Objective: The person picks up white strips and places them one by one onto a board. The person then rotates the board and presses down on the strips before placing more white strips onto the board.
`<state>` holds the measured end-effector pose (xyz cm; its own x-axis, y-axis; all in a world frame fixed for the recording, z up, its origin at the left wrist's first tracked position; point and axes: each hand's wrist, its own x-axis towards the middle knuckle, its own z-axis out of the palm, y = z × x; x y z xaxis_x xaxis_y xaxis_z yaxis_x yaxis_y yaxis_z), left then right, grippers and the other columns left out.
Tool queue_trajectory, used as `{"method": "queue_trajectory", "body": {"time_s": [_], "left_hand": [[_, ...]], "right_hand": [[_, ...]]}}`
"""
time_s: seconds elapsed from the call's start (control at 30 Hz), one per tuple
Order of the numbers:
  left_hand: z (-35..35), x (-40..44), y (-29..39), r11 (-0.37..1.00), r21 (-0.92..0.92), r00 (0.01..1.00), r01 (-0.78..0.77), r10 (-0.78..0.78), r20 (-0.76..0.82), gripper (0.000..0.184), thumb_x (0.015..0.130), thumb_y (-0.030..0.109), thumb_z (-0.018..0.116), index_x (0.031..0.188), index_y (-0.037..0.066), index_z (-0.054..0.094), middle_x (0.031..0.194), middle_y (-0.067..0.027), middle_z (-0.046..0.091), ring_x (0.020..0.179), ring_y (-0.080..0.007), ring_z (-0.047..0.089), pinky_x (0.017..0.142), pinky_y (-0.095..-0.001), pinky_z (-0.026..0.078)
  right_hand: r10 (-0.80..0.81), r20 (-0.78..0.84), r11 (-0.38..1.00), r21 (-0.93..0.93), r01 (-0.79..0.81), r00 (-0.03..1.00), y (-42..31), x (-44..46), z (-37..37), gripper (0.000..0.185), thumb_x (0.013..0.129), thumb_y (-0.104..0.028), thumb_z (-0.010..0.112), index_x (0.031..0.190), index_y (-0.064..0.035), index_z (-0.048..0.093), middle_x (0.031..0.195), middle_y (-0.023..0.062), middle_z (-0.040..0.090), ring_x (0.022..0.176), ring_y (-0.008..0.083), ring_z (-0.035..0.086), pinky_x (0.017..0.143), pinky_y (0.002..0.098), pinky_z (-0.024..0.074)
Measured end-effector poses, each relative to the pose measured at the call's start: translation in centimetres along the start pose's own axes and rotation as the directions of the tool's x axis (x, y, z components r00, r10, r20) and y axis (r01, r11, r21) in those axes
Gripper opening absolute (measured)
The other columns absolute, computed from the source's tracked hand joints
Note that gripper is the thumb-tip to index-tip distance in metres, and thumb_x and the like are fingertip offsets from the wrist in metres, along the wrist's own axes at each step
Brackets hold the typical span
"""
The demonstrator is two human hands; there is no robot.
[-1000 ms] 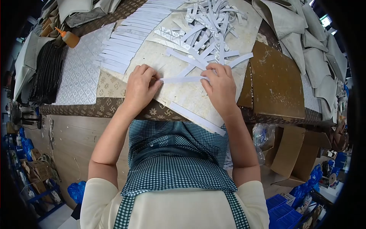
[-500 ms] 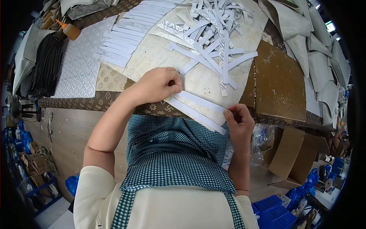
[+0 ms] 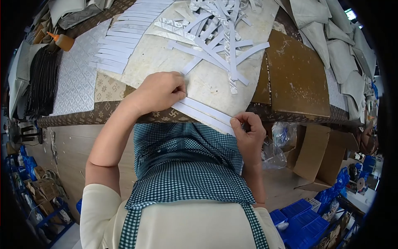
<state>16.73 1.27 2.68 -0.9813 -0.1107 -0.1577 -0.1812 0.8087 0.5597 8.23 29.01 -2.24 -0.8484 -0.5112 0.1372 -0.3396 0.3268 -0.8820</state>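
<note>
My left hand [image 3: 162, 91] pinches the left end of a white strip [image 3: 209, 110] near the front edge of the board. At the strip's right end, my right hand [image 3: 250, 132] grips it between thumb and fingers. Just below, a second white strip [image 3: 202, 119] lies almost parallel and very close to the first. Both rest along the pale, stained board [image 3: 153, 56]. Beyond my hands is a tangled pile of loose white and patterned strips [image 3: 215, 37]. To the left, several white strips [image 3: 120, 41] are laid out in an overlapping row.
An orange-tipped glue bottle [image 3: 64, 41] lies at the back left, near a stack of dark sheets [image 3: 43, 74]. A brown board [image 3: 296, 74] sits on the right. Grey folded pieces [image 3: 348, 62] are heaped behind it. An open cardboard box [image 3: 315, 155] stands below the table.
The held strip has come down toward the lower strip, narrowing the gap between them. Both hands keep their grip. The whole view has shifted slightly.
</note>
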Motion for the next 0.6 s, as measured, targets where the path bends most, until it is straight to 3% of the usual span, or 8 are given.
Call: {"method": "queue_trajectory", "body": {"time_s": [0.1, 0.2, 0.4, 0.5, 0.6], "left_hand": [[-0.1, 0.1, 0.5, 0.998, 0.057, 1.0, -0.023, 0.023, -0.004, 0.009, 0.083, 0.012, 0.069, 0.083, 0.004, 0.068, 0.089, -0.0098, 0.066, 0.079, -0.0303, 0.065, 0.072, -0.0394, 0.051], [-0.1, 0.1, 0.7, 0.995, 0.094, 1.0, -0.029, 0.028, 0.014, 0.009, 0.083, 0.014, 0.066, 0.08, 0.005, 0.066, 0.089, -0.0111, 0.066, 0.084, -0.0337, 0.066, 0.073, -0.0429, 0.052], [0.1, -0.2, 1.2, 0.99, 0.137, 0.999, -0.031, 0.033, -0.012, 0.009, 0.083, 0.013, 0.067, 0.081, 0.005, 0.064, 0.088, -0.0106, 0.064, 0.084, -0.0335, 0.066, 0.073, -0.0432, 0.052], [0.4, -0.3, 1.2, 0.98, 0.195, 0.999, -0.038, 0.043, -0.021, 0.01, 0.082, 0.014, 0.069, 0.083, 0.006, 0.062, 0.088, -0.0099, 0.062, 0.085, -0.0323, 0.065, 0.072, -0.0427, 0.053], [0.6, -0.5, 1.4, 0.977, 0.203, 0.993, -0.056, 0.076, -0.09, 0.012, 0.081, 0.01, 0.072, 0.088, 0.005, 0.063, 0.087, -0.0083, 0.061, 0.077, -0.0281, 0.065, 0.069, -0.0374, 0.053]], "right_hand": [[0.021, -0.009, 0.999, -0.028, -0.022, 1.0, -0.1, -0.5, -0.1, 0.009, 0.087, -0.005, 0.074, 0.093, -0.0022, 0.068, 0.082, -0.0017, 0.062, 0.071, 0.0049, 0.049, 0.063, 0.0208, 0.0417], [0.265, -0.019, 0.961, 0.082, -0.263, 0.964, 0.2, -1.2, 0.0, 0.016, 0.084, -0.008, 0.076, 0.095, -0.0028, 0.066, 0.08, 0.0015, 0.064, 0.071, 0.0097, 0.055, 0.065, 0.0259, 0.0453], [0.356, -0.075, 0.922, 0.188, -0.337, 0.932, 0.7, -1.5, 0.5, 0.035, 0.083, -0.011, 0.078, 0.112, 0.0001, 0.062, 0.082, 0.0019, 0.066, 0.073, 0.0075, 0.058, 0.065, 0.0234, 0.0458], [0.408, 0.001, 0.855, 0.35, -0.383, 0.913, 1.6, -1.2, 0.1, 0.034, 0.084, -0.011, 0.078, 0.112, 0.0008, 0.063, 0.083, 0.0015, 0.067, 0.074, 0.0073, 0.058, 0.066, 0.0234, 0.0465], [0.384, 0.011, 0.869, 0.334, -0.365, 0.923, 2.1, -0.7, -0.8, 0.03, 0.087, -0.007, 0.076, 0.112, 0.0016, 0.064, 0.087, 0.0027, 0.069, 0.078, 0.0068, 0.061, 0.072, 0.0209, 0.0489]]}}
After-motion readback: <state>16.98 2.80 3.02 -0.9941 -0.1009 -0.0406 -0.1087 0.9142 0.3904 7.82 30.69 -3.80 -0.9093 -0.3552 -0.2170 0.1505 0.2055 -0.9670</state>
